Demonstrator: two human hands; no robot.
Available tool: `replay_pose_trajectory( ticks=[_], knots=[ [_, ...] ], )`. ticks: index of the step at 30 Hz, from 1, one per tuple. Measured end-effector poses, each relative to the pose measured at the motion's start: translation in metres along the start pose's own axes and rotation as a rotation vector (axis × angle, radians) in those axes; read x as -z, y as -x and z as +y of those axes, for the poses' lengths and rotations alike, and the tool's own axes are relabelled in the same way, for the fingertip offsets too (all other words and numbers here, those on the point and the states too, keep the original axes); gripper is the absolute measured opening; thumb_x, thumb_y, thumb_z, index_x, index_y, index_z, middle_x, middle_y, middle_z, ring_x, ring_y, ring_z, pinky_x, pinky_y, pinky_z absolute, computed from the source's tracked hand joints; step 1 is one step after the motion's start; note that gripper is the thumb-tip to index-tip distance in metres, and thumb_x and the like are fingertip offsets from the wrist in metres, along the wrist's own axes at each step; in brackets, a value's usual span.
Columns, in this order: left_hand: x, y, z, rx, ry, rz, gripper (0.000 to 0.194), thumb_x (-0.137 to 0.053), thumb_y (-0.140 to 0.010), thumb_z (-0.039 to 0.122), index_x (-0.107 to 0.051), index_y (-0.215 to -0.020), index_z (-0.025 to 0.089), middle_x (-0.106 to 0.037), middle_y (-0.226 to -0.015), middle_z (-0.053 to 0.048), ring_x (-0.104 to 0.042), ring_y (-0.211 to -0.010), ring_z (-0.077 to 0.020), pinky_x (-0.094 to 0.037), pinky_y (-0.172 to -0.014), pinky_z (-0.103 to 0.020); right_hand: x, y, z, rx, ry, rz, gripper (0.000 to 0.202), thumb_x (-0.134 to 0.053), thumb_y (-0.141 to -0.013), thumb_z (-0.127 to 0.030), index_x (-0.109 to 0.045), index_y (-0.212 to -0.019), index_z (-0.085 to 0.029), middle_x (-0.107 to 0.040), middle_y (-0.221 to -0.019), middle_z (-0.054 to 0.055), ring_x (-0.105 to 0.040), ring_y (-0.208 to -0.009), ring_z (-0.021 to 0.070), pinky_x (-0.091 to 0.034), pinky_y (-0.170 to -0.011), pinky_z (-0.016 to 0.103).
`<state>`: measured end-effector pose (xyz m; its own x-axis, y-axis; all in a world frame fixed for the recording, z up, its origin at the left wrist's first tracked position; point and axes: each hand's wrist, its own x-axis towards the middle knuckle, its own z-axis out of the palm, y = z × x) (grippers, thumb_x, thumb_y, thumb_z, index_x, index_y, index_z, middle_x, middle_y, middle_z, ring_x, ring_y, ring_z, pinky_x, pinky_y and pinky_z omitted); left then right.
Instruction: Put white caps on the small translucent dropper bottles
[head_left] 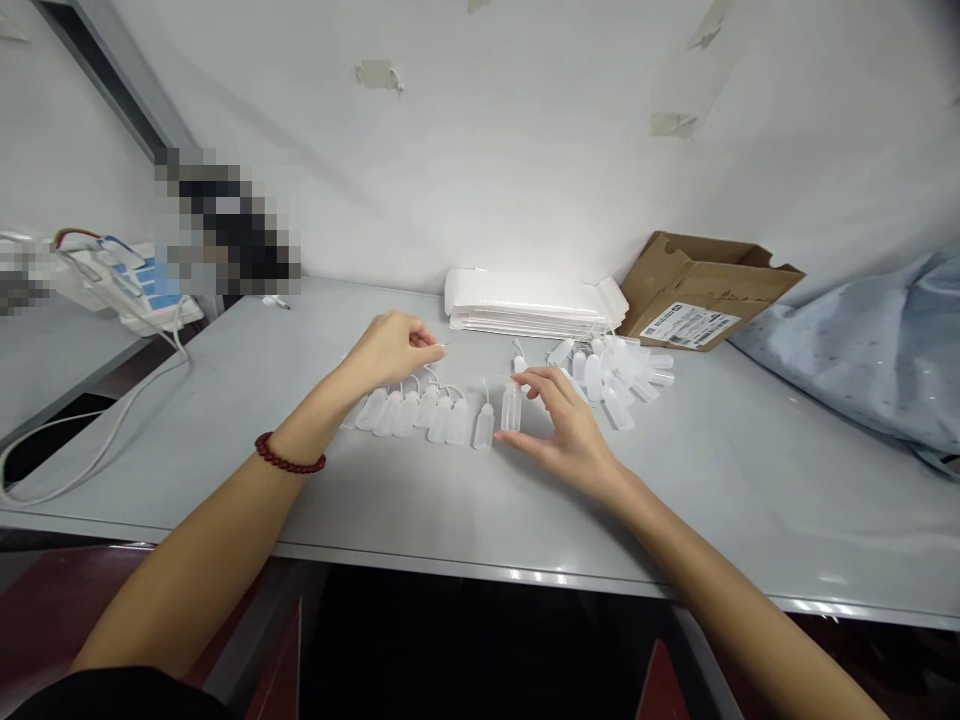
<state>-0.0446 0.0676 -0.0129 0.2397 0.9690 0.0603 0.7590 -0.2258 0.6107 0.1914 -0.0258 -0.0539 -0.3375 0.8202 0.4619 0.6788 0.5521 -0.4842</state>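
Right hand [566,425] pinches a translucent bottle [511,408] at frame center; the left hand [390,348], thumb and fingers pressed together, grips something too small to identify, its wrist masking the bottle row's [410,412] left end. The right edge crops pale-blue fabric [862,360].

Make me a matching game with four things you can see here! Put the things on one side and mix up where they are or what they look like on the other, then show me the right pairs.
Things
1. Bracelet
2. Cardboard box
3. Translucent plastic bottle
4. Stack of flat white packaging

Clues
A. Between the right hand's thumb and fingers
B. Lying just left of the cardboard box
C. Dark red
D. Brown, with a white printed label

Right pairs
1-C, 2-D, 3-A, 4-B
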Motion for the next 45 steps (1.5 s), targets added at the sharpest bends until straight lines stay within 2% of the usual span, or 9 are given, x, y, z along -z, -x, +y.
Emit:
replay_pose_trajectory(
  ticks=[3, 7, 11, 17, 22, 27, 32, 37, 45],
  knots=[
    [-0.006, 0.009, 0.014, -0.055, 0.188, -0.045, 0.027, -0.062, -0.076, 0.043, -0.071, -0.079, 0.018, -0.069, -0.076, -0.003, -0.058, -0.064, -0.0157, -0.041, -0.053, -0.026, 0.0, -0.001, 0.0, -0.026, 0.005, -0.003, 0.051, -0.068, -0.081, -0.035, -0.047, -0.126, -0.026, -0.052, -0.118, 0.011, -0.057, -0.102, 0.0265, -0.051, -0.085, 0.047],
    [-0.016, 0.019, 0.028, -0.179, 0.269, -0.164, 0.027, -0.062, -0.077, 0.043, -0.072, -0.082, 0.018, -0.07, -0.078, -0.004, -0.059, -0.066, -0.0153, -0.044, -0.057, -0.026, -0.003, -0.002, 0.003, -0.065, -0.009, -0.033, 0.051, -0.068, -0.081, -0.036, -0.047, -0.127, -0.025, -0.051, -0.119, 0.012, -0.056, -0.104, 0.0275, -0.051, -0.086, 0.047],
    [-0.021, 0.026, 0.033, -0.223, 0.206, -0.301, 0.025, -0.059, -0.079, 0.041, -0.072, -0.081, 0.02, -0.069, -0.075, -0.002, -0.057, -0.063, -0.0147, -0.042, -0.054, -0.025, -0.007, -0.002, 0.008, -0.108, -0.034, -0.075, 0.052, -0.069, -0.08, -0.038, -0.047, -0.126, -0.024, -0.051, -0.12, 0.013, -0.056, -0.106, 0.0283, -0.05, -0.087, 0.049],
    [-0.021, 0.028, 0.032, -0.237, 0.071, -0.396, 0.028, -0.052, -0.082, 0.044, -0.069, -0.082, 0.02, -0.064, -0.071, -0.002, -0.053, -0.057, -0.015, -0.037, -0.049, -0.025, -0.011, -0.002, 0.013, -0.147, -0.031, -0.097, 0.054, -0.071, -0.078, -0.037, -0.048, -0.124, -0.018, -0.05, -0.122, 0.016, -0.055, -0.111, 0.0294, -0.05, -0.088, 0.047],
    [-0.021, 0.029, 0.03, -0.337, -0.026, -0.392, 0.028, -0.05, -0.084, 0.042, -0.068, -0.089, 0.021, -0.067, -0.088, -0.005, -0.06, -0.075, -0.0195, -0.042, -0.061, -0.027, -0.013, -0.002, 0.015, -0.156, -0.037, -0.097, 0.053, -0.071, -0.079, -0.036, -0.048, -0.123, -0.019, -0.051, -0.122, 0.015, -0.055, -0.11, 0.0289, -0.05, -0.088, 0.047],
    [-0.022, 0.03, 0.03, -0.319, -0.03, -0.415, 0.027, -0.05, -0.083, 0.041, -0.068, -0.088, 0.021, -0.066, -0.076, -0.003, -0.055, -0.059, -0.0164, -0.038, -0.052, -0.027, -0.013, -0.003, 0.015, -0.178, -0.036, -0.096, 0.053, -0.07, -0.079, -0.038, -0.049, -0.123, -0.021, -0.051, -0.121, 0.014, -0.056, -0.108, 0.0288, -0.051, -0.086, 0.047],
    [-0.021, 0.03, 0.03, -0.318, 0.014, -0.408, 0.024, -0.052, -0.082, 0.039, -0.069, -0.085, 0.022, -0.068, -0.081, -0.003, -0.057, -0.062, -0.0159, -0.039, -0.054, -0.026, -0.014, -0.003, 0.018, -0.202, -0.012, -0.096, 0.054, -0.069, -0.079, -0.039, -0.048, -0.125, -0.02, -0.051, -0.12, 0.015, -0.055, -0.108, 0.0301, -0.051, -0.085, 0.048],
    [-0.021, 0.028, 0.028, -0.303, 0.02, -0.401, 0.024, -0.054, -0.081, 0.04, -0.069, -0.085, 0.022, -0.068, -0.081, -0.003, -0.056, -0.061, -0.0158, -0.039, -0.053, -0.026, -0.015, -0.003, 0.021, -0.171, 0.033, -0.01, 0.054, -0.067, -0.08, -0.039, -0.046, -0.126, -0.021, -0.05, -0.119, 0.014, -0.056, -0.105, 0.0296, -0.051, -0.084, 0.048],
    [-0.022, 0.028, 0.035, -0.22, 0.349, -0.193, 0.027, -0.061, -0.081, 0.044, -0.069, -0.087, 0.019, -0.07, -0.09, -0.004, -0.06, -0.071, -0.0149, -0.047, -0.066, -0.028, -0.008, -0.003, 0.007, -0.147, -0.102, 0.032, 0.056, -0.068, -0.079, -0.036, -0.044, -0.128, -0.023, -0.056, -0.113, 0.011, -0.06, -0.093, 0.0242, -0.053, -0.077, 0.042]
  ],
)
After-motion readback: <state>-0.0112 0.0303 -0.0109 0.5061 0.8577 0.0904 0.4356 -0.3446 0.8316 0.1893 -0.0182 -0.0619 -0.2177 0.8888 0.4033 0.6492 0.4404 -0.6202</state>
